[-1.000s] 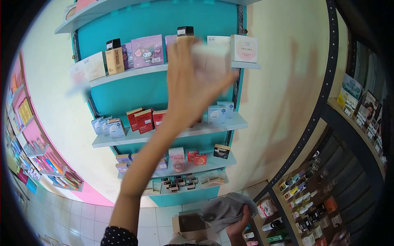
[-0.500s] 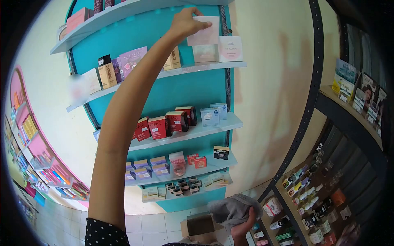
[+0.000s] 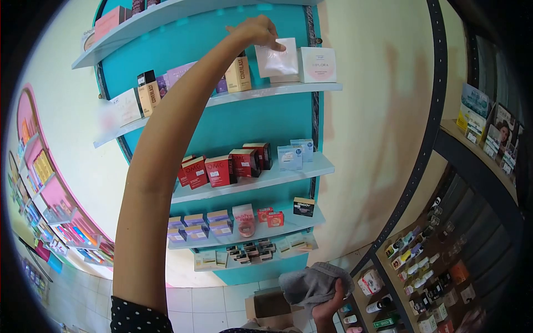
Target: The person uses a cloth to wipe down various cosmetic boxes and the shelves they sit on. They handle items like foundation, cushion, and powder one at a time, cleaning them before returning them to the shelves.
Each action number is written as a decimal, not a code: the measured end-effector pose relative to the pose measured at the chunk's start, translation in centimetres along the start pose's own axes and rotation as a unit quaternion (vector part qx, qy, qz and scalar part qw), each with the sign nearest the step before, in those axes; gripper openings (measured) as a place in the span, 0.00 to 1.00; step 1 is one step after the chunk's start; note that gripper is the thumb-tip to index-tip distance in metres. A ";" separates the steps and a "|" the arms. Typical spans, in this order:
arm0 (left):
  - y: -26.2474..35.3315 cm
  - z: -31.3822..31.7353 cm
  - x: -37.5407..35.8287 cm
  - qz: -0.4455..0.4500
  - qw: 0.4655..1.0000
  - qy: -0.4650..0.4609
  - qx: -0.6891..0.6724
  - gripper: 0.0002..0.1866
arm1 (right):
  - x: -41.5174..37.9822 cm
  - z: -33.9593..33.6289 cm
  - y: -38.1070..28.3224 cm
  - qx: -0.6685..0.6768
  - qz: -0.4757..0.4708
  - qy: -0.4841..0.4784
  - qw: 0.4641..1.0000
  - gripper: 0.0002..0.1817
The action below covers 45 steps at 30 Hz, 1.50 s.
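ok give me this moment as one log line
left hand: grips pale box | pale box: beside pink-circle box, contact with shelf unclear | right hand: holds grey cloth low, near open carton

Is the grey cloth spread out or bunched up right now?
Bunched up: the grey cloth lies in thick, crumpled folds, gathered in the right hand.

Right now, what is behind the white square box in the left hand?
Behind the white square box, a pale flat-sided box shows only its lower edge; the rest is covered.
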<state>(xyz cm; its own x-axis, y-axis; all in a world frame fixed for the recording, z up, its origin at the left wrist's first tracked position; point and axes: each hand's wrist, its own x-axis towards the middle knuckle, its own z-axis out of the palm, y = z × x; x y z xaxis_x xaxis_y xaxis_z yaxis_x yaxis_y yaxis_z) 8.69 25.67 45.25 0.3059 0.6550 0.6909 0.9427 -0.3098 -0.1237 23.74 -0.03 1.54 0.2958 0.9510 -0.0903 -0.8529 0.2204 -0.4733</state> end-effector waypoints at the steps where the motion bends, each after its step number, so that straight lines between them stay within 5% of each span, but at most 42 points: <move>1: 0.2 -0.1 -0.1 -0.011 0.999 -0.035 0.022 0.26 | -0.1 0.2 -0.1 -0.002 -0.006 0.008 1.000 0.19; 8: 0.6 0.2 -0.3 -0.041 0.987 -0.133 0.085 0.25 | -0.3 0.7 -0.5 -0.030 -0.028 0.039 0.998 0.19; 35: -0.1 0.7 1.3 -0.033 0.973 -0.181 0.141 0.22 | 0.3 0.4 0.0 -0.031 -0.015 0.025 0.999 0.18; 41: 2.7 0.7 0.5 0.020 0.992 -0.021 0.125 0.23 | 0.6 0.1 0.2 -0.024 -0.002 0.021 0.999 0.20; 45: 5.2 3.0 1.3 0.057 0.991 -0.051 0.112 0.25 | 0.8 -0.4 0.4 -0.032 -0.013 0.046 0.998 0.20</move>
<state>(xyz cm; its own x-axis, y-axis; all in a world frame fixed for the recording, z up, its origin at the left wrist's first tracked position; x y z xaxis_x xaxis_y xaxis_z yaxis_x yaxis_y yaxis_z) 14.39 26.99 43.43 0.4127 0.6940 0.5900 0.9038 -0.2316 -0.3598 23.78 0.73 0.95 0.3582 0.9206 -0.1558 -0.8157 0.2273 -0.5320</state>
